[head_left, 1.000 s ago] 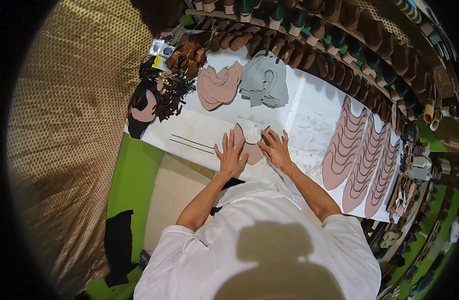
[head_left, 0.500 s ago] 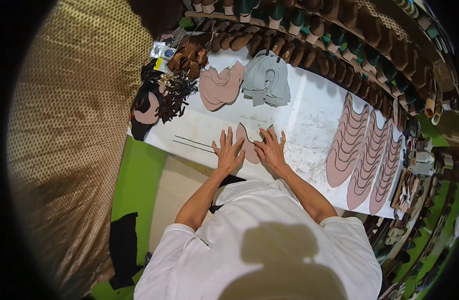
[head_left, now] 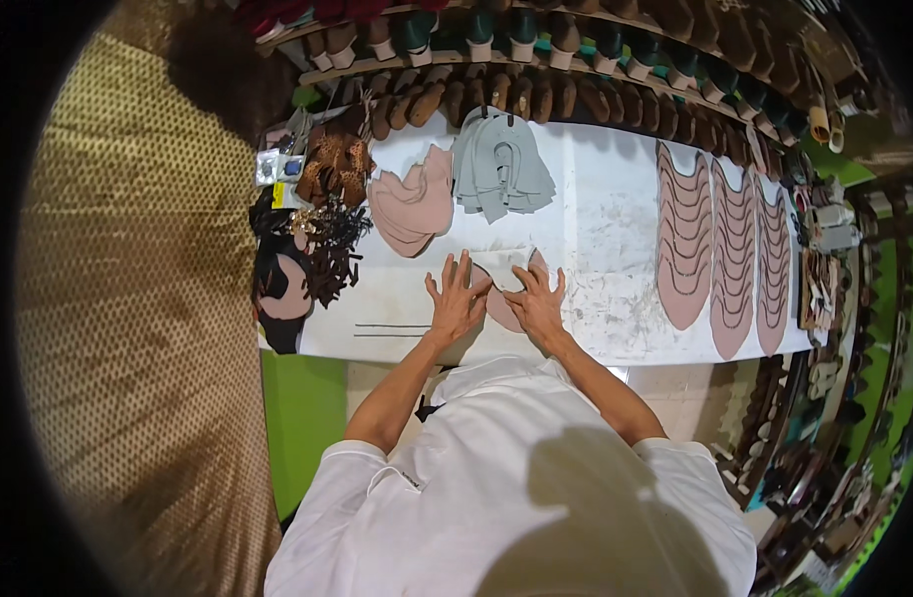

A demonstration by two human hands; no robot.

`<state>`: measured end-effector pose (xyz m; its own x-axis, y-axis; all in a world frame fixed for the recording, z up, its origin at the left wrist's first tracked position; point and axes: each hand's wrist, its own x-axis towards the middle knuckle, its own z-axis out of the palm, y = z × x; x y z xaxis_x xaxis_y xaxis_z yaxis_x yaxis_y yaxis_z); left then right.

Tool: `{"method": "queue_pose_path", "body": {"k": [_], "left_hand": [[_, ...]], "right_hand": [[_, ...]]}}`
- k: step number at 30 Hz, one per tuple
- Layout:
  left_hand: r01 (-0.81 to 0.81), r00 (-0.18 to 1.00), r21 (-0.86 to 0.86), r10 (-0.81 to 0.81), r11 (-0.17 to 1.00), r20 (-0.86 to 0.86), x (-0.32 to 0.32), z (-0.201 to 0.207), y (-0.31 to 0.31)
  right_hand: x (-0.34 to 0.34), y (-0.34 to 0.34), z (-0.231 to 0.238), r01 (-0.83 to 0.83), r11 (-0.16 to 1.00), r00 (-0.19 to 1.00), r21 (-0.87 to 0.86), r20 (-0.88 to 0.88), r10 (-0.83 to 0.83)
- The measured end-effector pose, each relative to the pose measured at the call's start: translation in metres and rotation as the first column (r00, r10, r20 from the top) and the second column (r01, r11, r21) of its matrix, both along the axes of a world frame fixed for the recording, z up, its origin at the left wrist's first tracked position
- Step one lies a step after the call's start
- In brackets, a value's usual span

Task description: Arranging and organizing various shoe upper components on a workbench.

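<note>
Near the front edge of the white work table lies a pink U-shaped shoe-upper piece (head_left: 502, 311), its two pointed ends toward the back. On its left side rests my left hand (head_left: 458, 304), fingers spread and thumb side against the piece. Over the right arm of the piece is my right hand (head_left: 537, 306), fingers apart, thumb and index reaching to the inner edge. Both hands appear to press on the piece rather than wrap round it. Parts of it are hidden under my fingers.
Behind my hands sit stacked pink pieces (head_left: 413, 204) and grey pieces (head_left: 501, 164). Overlapping rows of pink pieces (head_left: 683, 249) lie at the right. Dark strips (head_left: 337, 244) pile up at the left; two thin dark strips (head_left: 389, 325) lie in front. Shoe racks (head_left: 576, 60) line the back.
The whole view has turned, so the table now runs more level. My hands stay on the pink piece and have drawn slightly closer together.
</note>
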<state>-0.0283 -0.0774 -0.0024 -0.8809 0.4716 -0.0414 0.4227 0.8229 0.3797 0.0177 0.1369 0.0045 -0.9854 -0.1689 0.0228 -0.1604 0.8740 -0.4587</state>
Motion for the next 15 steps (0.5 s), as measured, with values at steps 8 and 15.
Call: {"method": "queue_pose_path", "body": {"k": [8,15], "left_hand": [[0.178,0.984,-0.023,-0.178,0.984,0.011,-0.020,0.000,-0.014],[0.253,0.967,0.061,-0.254,0.965,0.001,-0.030,-0.002,-0.019]], "right_hand": [[0.004,-0.016,0.000,0.030,0.988,0.999,0.154,-0.039,-0.024],[0.006,-0.026,0.008,0.210,0.978,0.975,0.010,-0.076,-0.209]]}}
